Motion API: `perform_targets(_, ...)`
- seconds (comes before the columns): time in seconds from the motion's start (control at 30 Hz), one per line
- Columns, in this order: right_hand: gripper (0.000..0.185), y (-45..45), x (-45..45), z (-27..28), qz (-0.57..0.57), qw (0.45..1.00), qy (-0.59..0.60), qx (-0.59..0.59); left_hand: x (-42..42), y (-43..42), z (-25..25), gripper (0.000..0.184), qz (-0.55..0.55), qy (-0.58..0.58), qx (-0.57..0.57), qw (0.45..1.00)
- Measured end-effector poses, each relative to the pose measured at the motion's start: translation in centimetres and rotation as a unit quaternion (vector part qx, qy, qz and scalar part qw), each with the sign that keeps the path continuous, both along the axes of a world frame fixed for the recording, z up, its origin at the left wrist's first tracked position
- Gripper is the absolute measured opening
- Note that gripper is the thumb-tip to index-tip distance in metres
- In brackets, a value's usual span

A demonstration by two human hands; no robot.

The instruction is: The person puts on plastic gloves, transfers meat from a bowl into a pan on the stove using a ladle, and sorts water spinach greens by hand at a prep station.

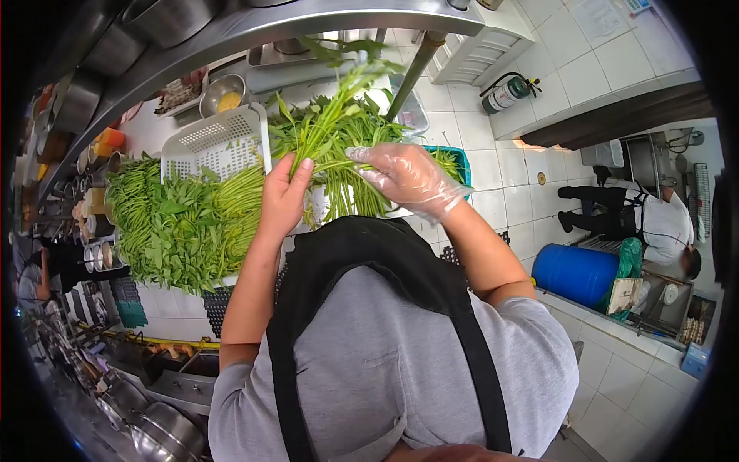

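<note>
Gripping stems (329, 123) with left hand (283, 196) and gloved right hand (408, 174); seemingly done with nine-o'clock greens (181, 215), not twelve-o'clock heap (377, 132)

**White tile everywhere in this bright kitchen!**

And it's pale square tiles across the floor (512, 208), a small round fitting (541, 179) set among them! Up top, a steel shelf (331, 18) sweeps over, a metal post (418, 69) beneath it. Out right, the tiled wall (581, 77) carries a paper sheet (596, 21), with a fire extinguisher (506, 94) close by! Further along, a blue barrel (573, 275); lower left, dark holed mats (219, 312) and a yellow pipe (158, 340).
</note>
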State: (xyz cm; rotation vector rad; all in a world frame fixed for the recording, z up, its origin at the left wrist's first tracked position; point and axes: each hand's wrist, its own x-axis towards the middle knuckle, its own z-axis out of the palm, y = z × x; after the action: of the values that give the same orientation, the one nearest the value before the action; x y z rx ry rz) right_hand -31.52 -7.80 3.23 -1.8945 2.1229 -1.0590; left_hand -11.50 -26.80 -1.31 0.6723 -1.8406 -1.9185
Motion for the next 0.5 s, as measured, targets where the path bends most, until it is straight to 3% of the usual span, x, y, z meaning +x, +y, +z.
perform_targets(0.03,0.041,0.4,-0.5,0.6,-0.005,1.000,-0.002,0.012,0.1,-0.1,-0.2,0.025,0.001,0.000,0.001,1.000)
perform_targets(0.1,0.037,0.6,-1.3,1.9,-0.009,1.000,-0.004,0.023,0.2,-0.3,-0.8,0.026,0.018,0.045,-0.180,0.982)
perform_targets(0.17,0.037,0.6,-2.2,3.3,-0.106,0.989,0.062,-0.076,0.5,-0.3,-0.2,0.026,0.034,0.018,-0.228,0.973)
perform_targets(0.23,0.035,0.4,-2.6,6.3,-0.128,0.986,0.084,-0.072,0.8,-0.2,0.6,0.026,0.045,-0.009,-0.274,0.961)
perform_targets(0.3,0.033,-0.4,-2.5,9.0,-0.048,0.975,0.194,-0.094,1.1,-0.3,1.6,0.025,0.033,-0.080,-0.366,0.927)
perform_targets(0.33,0.044,-1.0,-3.2,8.5,-0.005,0.971,0.230,-0.066,1.1,-0.3,1.8,0.025,0.029,-0.078,-0.367,0.926)
perform_targets(0.43,0.042,-2.4,-3.9,7.5,0.062,0.947,0.313,-0.028,0.8,-0.3,2.7,0.025,0.035,-0.026,-0.439,0.898)
perform_targets(0.5,0.038,-2.8,-4.0,7.3,0.086,0.952,0.293,-0.002,0.9,-0.3,3.4,0.025,0.015,-0.071,-0.487,0.870)
